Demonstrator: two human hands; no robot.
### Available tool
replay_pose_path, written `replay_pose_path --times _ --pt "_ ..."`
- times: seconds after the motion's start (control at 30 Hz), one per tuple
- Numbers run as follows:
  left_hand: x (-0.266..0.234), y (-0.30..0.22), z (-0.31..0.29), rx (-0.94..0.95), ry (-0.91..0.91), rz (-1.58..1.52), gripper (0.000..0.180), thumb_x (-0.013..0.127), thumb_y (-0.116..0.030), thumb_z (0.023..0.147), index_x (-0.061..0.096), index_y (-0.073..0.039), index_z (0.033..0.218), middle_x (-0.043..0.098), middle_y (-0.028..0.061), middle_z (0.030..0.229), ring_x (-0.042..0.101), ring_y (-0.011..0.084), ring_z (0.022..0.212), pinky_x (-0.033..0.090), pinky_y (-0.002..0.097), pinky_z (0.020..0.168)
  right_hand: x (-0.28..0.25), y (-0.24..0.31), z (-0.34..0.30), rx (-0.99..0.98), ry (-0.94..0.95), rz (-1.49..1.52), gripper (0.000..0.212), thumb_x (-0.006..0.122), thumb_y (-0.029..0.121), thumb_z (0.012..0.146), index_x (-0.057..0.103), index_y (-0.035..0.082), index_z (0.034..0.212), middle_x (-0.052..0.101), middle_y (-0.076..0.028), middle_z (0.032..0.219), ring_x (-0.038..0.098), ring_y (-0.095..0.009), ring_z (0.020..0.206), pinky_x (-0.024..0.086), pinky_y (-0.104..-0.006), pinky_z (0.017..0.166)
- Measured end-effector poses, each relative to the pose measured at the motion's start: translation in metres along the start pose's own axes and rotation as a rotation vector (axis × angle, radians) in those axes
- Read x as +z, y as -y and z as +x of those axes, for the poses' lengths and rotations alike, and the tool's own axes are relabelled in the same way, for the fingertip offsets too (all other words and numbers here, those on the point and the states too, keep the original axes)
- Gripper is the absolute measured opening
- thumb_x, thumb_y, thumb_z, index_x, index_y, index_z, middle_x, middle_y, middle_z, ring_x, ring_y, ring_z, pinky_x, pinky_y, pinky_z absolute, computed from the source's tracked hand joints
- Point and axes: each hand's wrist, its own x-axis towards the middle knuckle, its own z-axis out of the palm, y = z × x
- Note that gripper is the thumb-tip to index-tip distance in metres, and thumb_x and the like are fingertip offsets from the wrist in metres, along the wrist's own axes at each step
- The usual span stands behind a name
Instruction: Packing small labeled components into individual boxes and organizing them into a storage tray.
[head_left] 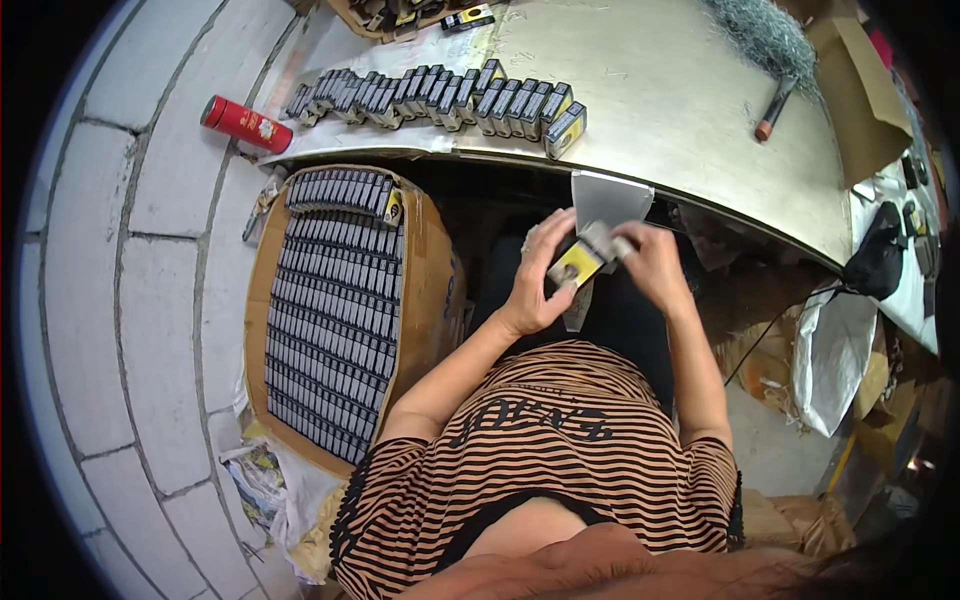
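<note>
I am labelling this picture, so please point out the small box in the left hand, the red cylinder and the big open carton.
Small box (578,264): head view, on its yellow face.
Red cylinder (247,124): head view, middle of its side.
Open carton (428,275): head view, on its right wall.

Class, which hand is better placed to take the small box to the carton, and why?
Probably left: the left hand holds the small box and is nearer the carton, on that side; the right hand is farther off.
</note>
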Motion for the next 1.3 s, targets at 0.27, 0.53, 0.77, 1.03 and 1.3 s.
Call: replay_pose_path --times 0.27,0.53,0.77,1.03,1.3 --pt "0.005 0.013 -0.001 -0.107 -0.026 -0.096 0.064 0.061 -0.019 0.082 0.040 0.000 0.139 0.043 0.0179 0.141 0.041 0.0324 0.131 0.033 0.0398 0.108 -0.032 0.004 0.021 0.087 -0.048 -0.160 0.018 0.061 0.004 0.080 0.068 -0.002 0.095 0.066 -0.022 0.087 0.065 -0.037 0.083 0.051 -0.0409 0.076" --pt "0.022 0.035 0.014 -0.416 0.108 -0.283 0.045 0.061 -0.012 0.091 0.047 0.004 0.131 0.059 0.0163 0.121 0.059 0.0268 0.110 0.043 0.0325 0.097 -0.041 0.020 0.018 0.276 0.081 0.283 0.012 0.065 0.002 0.084 0.068 -0.005 0.093 0.068 -0.006 0.077 0.061 -0.010 0.073 0.051 -0.0289 0.068" --pt "0.014 -0.012 0.036 -0.315 0.187 -0.218 0.057 0.054 0.008 0.075 0.047 0.001 0.131 0.050 0.0211 0.132 0.053 0.0299 0.121 0.042 0.0343 0.100 -0.022 0.016 0.003 0.232 0.117 0.400 0.014 0.060 0.004 0.085 0.069 -0.004 0.094 0.066 -0.008 0.073 0.063 -0.012 0.064 0.051 -0.0270 0.060" --pt "0.013 -0.013 0.034 0.164 -0.114 0.440 0.045 0.051 0.011 0.075 0.062 0.000 0.117 0.046 0.0239 0.138 0.044 0.0407 0.129 0.036 0.0450 0.106 -0.022 -0.005 0.022 0.110 -0.126 0.043 0.017 0.059 0.003 0.081 0.069 -0.003 0.094 0.069 -0.019 0.082 0.069 -0.027 0.074 0.053 -0.0345 0.068" --pt "0.011 0.022 0.029 -0.499 0.170 -0.396 0.041 0.061 -0.010 0.093 0.049 0.004 0.129 0.063 0.0116 0.113 0.060 0.0160 0.102 0.048 0.0292 0.090 -0.030 0.006 0.022 0.258 -0.006 0.461 0.011 0.064 0.004 0.088 0.070 -0.004 0.093 0.068 -0.004 0.078 0.060 -0.010 0.067 0.050 -0.0263 0.063"
